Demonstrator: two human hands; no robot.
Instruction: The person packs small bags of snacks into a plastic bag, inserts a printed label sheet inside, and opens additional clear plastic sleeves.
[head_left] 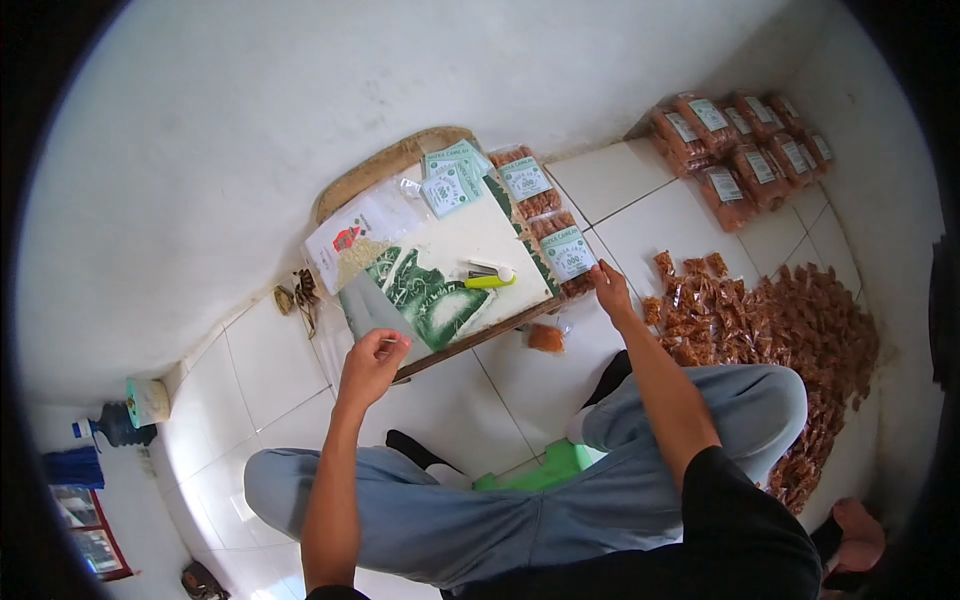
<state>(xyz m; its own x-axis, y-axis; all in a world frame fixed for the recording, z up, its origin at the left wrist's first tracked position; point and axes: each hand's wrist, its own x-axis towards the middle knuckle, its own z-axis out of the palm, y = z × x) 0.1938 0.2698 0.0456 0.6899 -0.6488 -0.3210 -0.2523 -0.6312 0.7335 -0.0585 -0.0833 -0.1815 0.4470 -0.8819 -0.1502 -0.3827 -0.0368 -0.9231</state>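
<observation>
A low wooden table [462, 345] with a worn white and green top stands before me. My left hand [372, 368] is over its near left edge, thumb and fingers pressed together; what they pinch, if anything, I cannot make out. My right hand [612, 290] is closed at the edge of a clear snack pack [568, 255] with a pale green label, at the table's right side. Beyond it lies another labelled snack pack [525, 183]. A yellow-green stapler [488, 280] rests on the tabletop, with loose label cards [450, 185] at the far end.
Plastic bags [360, 232] lie on the table's left. One small snack packet [546, 338] is on the tiles below. A large heap of small packets [780, 340] spreads at right, and labelled packs [745, 150] are stacked near the wall. A green stool [545, 468] is between my legs.
</observation>
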